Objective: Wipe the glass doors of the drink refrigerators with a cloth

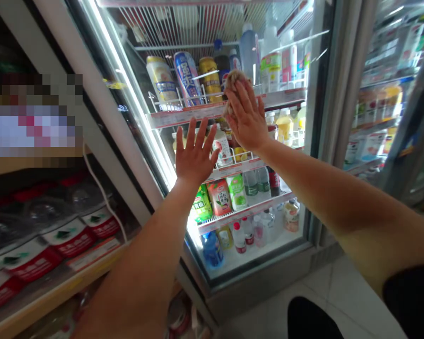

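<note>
A glass door of a lit drinks fridge stands in front of me. My left hand lies flat against the glass with its fingers spread and nothing in it. Higher and to the right, my right hand presses a crumpled beige cloth to the glass; its palm and fingers cover much of the cloth. Behind the door, cans and bottles fill the upper shelf, partly hidden by my hands. Cartons line a lower shelf.
On the left, a wooden-edged shelf holds large bottles with red and white labels. A white cable hangs beside it. Another glass-fronted fridge stands to the right. Pale floor tiles show below.
</note>
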`<action>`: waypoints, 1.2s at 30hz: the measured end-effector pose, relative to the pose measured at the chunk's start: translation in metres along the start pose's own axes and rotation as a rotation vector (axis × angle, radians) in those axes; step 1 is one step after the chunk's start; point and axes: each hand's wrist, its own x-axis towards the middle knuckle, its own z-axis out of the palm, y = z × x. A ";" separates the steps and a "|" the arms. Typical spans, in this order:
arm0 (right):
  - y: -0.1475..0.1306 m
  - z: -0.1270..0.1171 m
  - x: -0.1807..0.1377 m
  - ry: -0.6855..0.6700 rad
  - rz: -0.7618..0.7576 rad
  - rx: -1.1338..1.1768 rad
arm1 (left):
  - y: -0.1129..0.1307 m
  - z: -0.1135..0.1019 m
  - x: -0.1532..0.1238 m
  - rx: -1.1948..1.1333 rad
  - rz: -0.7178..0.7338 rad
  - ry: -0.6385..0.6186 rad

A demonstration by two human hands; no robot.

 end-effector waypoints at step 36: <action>0.054 -0.021 -0.026 -0.061 0.294 -0.084 | -0.001 0.002 -0.001 0.123 0.040 0.026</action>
